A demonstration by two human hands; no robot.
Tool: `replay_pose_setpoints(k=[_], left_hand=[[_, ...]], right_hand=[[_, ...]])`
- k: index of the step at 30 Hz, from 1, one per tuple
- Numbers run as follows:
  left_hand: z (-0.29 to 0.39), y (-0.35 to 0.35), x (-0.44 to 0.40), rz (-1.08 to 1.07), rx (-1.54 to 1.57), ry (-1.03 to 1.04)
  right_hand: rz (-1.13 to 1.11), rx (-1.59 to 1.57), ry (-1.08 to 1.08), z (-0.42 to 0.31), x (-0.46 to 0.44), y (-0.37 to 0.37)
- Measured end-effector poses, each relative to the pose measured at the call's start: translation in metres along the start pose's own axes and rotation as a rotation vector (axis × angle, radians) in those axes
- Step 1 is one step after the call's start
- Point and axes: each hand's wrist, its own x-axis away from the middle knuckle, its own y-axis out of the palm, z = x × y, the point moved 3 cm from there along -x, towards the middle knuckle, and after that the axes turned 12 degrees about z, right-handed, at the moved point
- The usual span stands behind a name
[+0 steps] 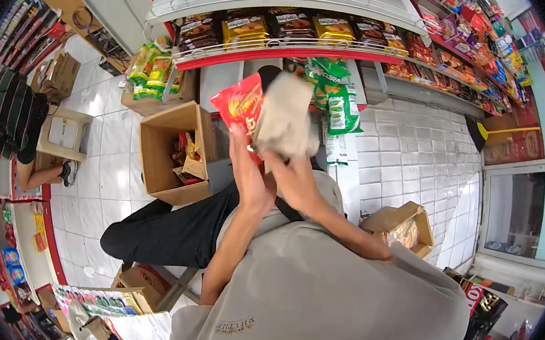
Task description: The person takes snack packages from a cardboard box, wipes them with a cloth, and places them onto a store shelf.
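Note:
My left hand (250,178) is closed around the lower end of a red snack packet (236,101) with yellow markings. Bunched in my right hand (296,184) is a grey-beige cloth (285,115), blurred by motion. The cloth lies against the packet's right side and covers part of it; whether it presses on the packet I cannot tell. Just beyond my hands, green snack packets (328,77) rest at the foot of the shelf unit. An open cardboard box (154,149) with several red and brown packets inside stands left of my left hand.
Wafer packs (289,25) line the wire-fronted shelf (288,4) ahead. Yellow-green packets (152,73) sit in a carton at the left. Another carton (426,227) stands by my right elbow. At far left, a person (12,115) is beside a plastic stool (63,130).

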Motion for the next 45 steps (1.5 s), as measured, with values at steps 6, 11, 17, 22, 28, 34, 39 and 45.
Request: replay_pose_setpoints(k=[6, 11, 17, 22, 28, 34, 39, 45], left_hand=[[-0.004, -0.044, -0.015, 0.216, -0.429, 0.473], [0.014, -0.058, -0.030, 0.068, -0.508, 0.433], [0.017, -0.050, -0.024, -0.108, -0.514, 0.038], [-0.010, -0.078, -0.037, -0.032, -0.330, 0.045], [-0.014, -0.057, -0.019, -0.278, -0.701, -0.084], [-0.027, -0.054, -0.014, -0.332, -0.736, 0.063], [-0.011, -0.062, -0.022, -0.187, -0.620, -0.087], [-0.015, -0.065, -0.018, 0.010, -0.396, -0.069]], right_hand=[[0.144, -0.254, 0.193, 0.011, 0.010, 0.008], [0.198, -0.146, 0.034, 0.018, -0.015, -0.020], [0.326, -0.215, 0.282, 0.046, -0.024, -0.041], [0.131, -0.089, 0.159, 0.059, -0.015, -0.053], [0.087, -0.014, 0.067, 0.051, -0.020, -0.066], [-0.142, 0.377, 0.279, 0.045, -0.032, -0.081], [0.435, -0.573, 0.282, 0.059, -0.031, -0.109], [-0.105, -0.097, 0.169, 0.048, 0.003, -0.084]])
